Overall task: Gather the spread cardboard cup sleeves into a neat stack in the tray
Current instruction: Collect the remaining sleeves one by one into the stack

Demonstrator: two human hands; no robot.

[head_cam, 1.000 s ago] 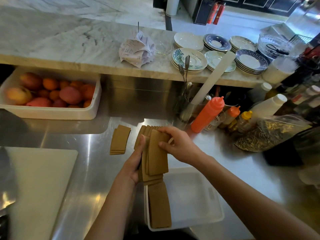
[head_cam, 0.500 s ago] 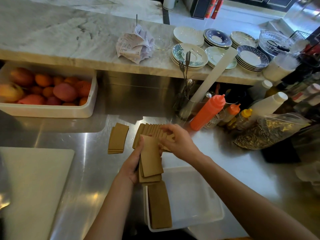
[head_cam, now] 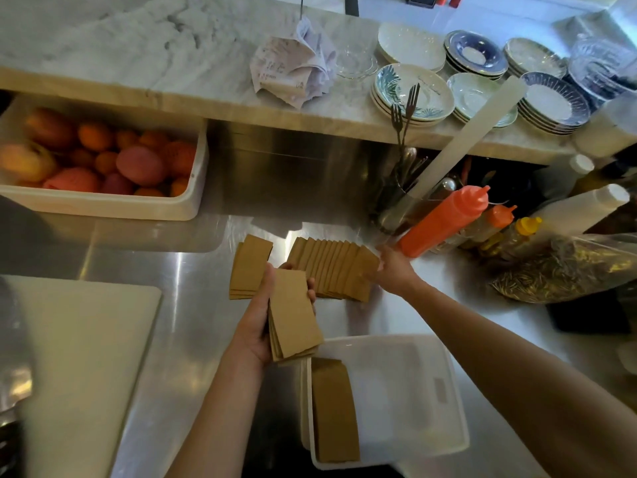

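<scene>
In the head view, we see the left hand (head_cam: 253, 327) raised above the steel counter (head_cam: 193, 315), gripping a bundle of sleeves (head_cam: 294, 322). The thumb lies along the bundle's left edge and the fingers (head_cam: 311, 287) curl round its right edge. The bundle is tilted, and its lower end hangs just over the near-left corner of the tray (head_cam: 413, 401).

A neat stack (head_cam: 333, 412) of sleeves lies flat along the left wall of this white tray. The tray sits at the near edge of the counter.

Beyond the bundle, a fanned row (head_cam: 331, 270) of overlapping sleeves lies on the counter, with a small pile (head_cam: 250, 265) just to its left.

We see the right hand (head_cam: 394, 270) stretched out to the right end of the fanned row, touching the last sleeve. We cannot tell whether its fingers pinch that sleeve or only rest on it.

An orange squeeze bottle (head_cam: 444, 224) leans just behind this hand. A white cutting board (head_cam: 76, 357) lies to the left, and a fruit bin (head_cam: 103, 205) sits behind it.
</scene>
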